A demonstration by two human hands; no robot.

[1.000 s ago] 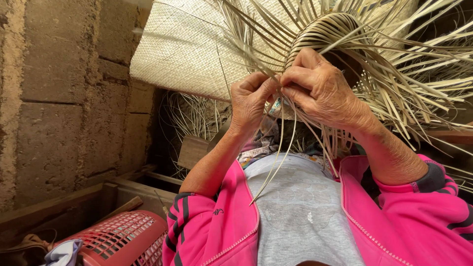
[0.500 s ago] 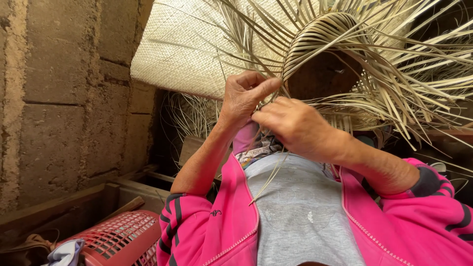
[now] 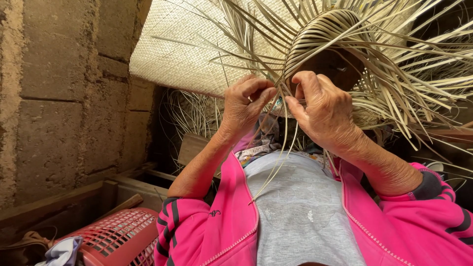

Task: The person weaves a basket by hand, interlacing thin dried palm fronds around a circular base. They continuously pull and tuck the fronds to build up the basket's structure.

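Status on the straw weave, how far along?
Done: a tightly woven flat section and a rounded woven crown. In hand: left hand and right hand pinch straw strands at the crown's edge. Left: many loose strands fan out unwoven around it.

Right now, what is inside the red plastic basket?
A pale cloth hangs over the rim of the red plastic basket; whatever lies deeper is hidden by its latticed wall and the frame edge.
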